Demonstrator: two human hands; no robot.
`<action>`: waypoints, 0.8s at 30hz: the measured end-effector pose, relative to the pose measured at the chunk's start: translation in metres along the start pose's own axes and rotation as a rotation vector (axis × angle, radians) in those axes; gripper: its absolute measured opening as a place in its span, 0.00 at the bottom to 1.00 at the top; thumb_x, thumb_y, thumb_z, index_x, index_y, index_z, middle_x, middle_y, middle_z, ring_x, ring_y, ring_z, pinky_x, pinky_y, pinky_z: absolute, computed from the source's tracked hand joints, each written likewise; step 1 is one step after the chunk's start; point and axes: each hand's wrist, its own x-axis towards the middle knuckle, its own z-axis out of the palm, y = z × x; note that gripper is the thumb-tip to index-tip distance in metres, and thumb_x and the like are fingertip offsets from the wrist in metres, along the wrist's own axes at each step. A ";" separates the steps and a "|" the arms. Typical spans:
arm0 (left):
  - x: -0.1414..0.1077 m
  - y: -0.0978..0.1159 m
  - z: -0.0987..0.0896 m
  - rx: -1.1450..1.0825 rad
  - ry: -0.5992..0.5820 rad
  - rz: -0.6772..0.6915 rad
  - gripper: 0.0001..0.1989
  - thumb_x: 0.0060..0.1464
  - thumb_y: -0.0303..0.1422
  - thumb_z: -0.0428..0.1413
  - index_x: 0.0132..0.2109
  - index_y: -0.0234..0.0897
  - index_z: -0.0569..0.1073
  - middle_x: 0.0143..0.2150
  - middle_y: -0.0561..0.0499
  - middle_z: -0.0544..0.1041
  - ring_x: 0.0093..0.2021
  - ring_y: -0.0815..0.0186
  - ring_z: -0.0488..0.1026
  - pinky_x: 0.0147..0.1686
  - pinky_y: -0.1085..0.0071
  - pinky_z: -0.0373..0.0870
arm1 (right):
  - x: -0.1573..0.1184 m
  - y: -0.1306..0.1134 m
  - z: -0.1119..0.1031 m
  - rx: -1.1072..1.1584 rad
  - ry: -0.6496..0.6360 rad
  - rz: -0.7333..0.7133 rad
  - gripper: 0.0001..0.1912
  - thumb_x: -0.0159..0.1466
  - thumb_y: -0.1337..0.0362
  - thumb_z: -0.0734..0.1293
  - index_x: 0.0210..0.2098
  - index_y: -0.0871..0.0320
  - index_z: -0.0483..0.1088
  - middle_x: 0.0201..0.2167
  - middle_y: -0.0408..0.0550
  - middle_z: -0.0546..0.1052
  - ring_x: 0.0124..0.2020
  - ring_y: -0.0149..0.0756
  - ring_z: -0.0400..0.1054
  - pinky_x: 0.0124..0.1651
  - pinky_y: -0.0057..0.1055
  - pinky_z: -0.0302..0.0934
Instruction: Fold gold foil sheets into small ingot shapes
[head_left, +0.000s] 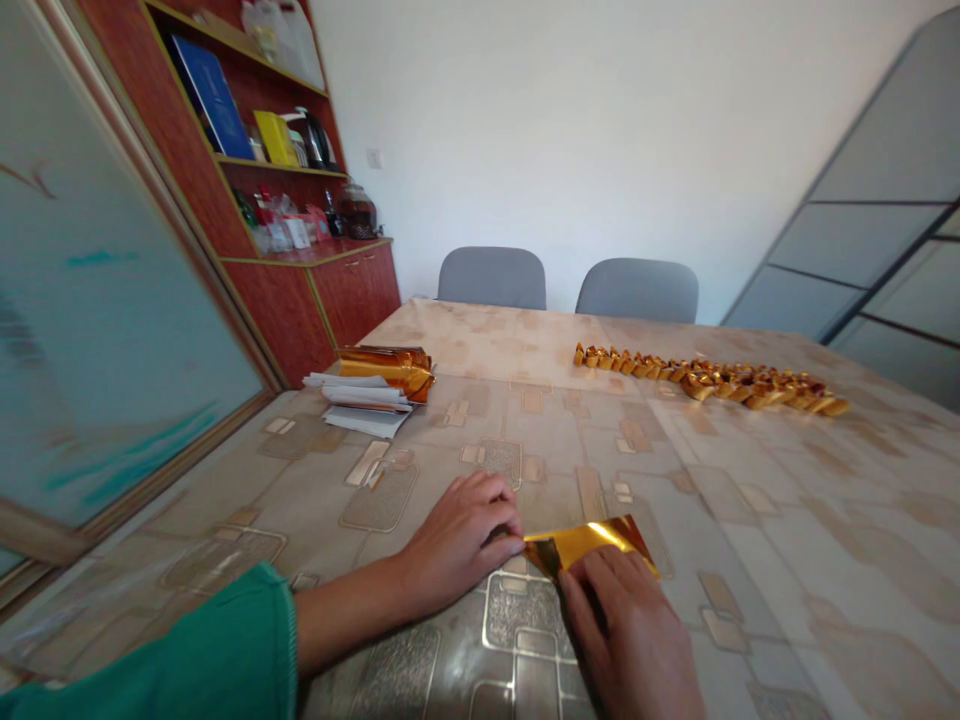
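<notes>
Rm bright, evenly lit; glare on gold foil & glossy table cover; shadows soft, minimal. Wide-angle distortion bows edges; glass panel at L edge blurred, out of focus

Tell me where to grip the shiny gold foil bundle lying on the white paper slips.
Best pinch the shiny gold foil bundle around its middle, coming from above on the near side. It lies lengthwise atop the white paper slips, so that side is free, and its right end seems to flare loosely.
</notes>
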 end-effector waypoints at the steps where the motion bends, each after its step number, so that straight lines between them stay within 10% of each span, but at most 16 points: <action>1: 0.001 0.001 0.000 0.011 -0.005 -0.010 0.01 0.61 0.28 0.60 0.38 0.37 0.76 0.42 0.51 0.73 0.48 0.61 0.69 0.48 0.64 0.61 | 0.001 0.000 0.001 -0.020 0.013 -0.007 0.22 0.75 0.58 0.54 0.26 0.53 0.65 0.25 0.45 0.73 0.27 0.39 0.69 0.31 0.32 0.59; 24: 0.013 -0.001 0.006 0.157 0.007 -0.017 0.06 0.54 0.28 0.63 0.35 0.36 0.72 0.43 0.50 0.72 0.46 0.60 0.68 0.45 0.63 0.62 | 0.004 -0.001 0.017 -0.223 -0.011 0.052 0.12 0.67 0.70 0.57 0.27 0.51 0.58 0.26 0.48 0.69 0.28 0.44 0.64 0.33 0.37 0.54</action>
